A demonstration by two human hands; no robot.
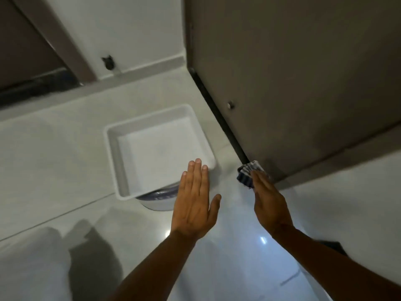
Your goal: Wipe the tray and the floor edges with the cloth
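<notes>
One cloth (247, 173) under right hand (270, 205)

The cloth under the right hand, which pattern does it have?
Dark blue and white stripes, seen in the head view: cloth, right hand.

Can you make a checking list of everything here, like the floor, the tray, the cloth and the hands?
Surface: pale glossy floor, light glare near the arms.
Job's things: white tray, empty, resting partly on a round object; striped cloth at the cabinet's base edge.
Clutter: nothing seen.
Hands: left hand open and flat, fingertips at the tray's rim; right hand pressing the cloth.
Cables: nothing seen.
Surroundings: brown cabinet, white wall with a dark mark.
</notes>
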